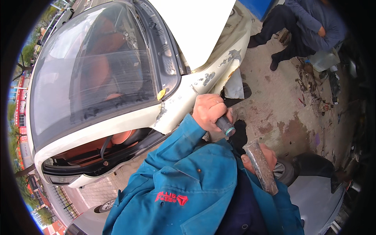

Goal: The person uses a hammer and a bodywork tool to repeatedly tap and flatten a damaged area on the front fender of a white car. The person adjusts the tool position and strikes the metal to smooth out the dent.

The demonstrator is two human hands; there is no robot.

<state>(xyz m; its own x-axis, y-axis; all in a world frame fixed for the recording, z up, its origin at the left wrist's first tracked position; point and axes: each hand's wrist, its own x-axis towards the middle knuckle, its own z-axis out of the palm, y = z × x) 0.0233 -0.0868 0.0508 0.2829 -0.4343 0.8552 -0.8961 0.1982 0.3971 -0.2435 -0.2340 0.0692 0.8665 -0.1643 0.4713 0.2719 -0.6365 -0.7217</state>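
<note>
My left hand (208,110) is closed around a tool with a dark handle and a teal end cap (226,127). It is pressed against the dented, paint-chipped corner of a white car's fender (184,102), just below the windshield (98,66). The tool's working end is hidden behind my hand. My right hand (269,153) sits lower and to the right, gripping a rusty grey metal hammer (260,167) whose head angles down past my blue jacket sleeve (188,172).
The car's white hood (196,27) is raised at the top. Another person in dark blue clothes (305,27) sits on the stained concrete floor (282,105) at the upper right. Scattered scrap (317,94) lies at the right. A grey car body and wheel (284,171) are at the lower right.
</note>
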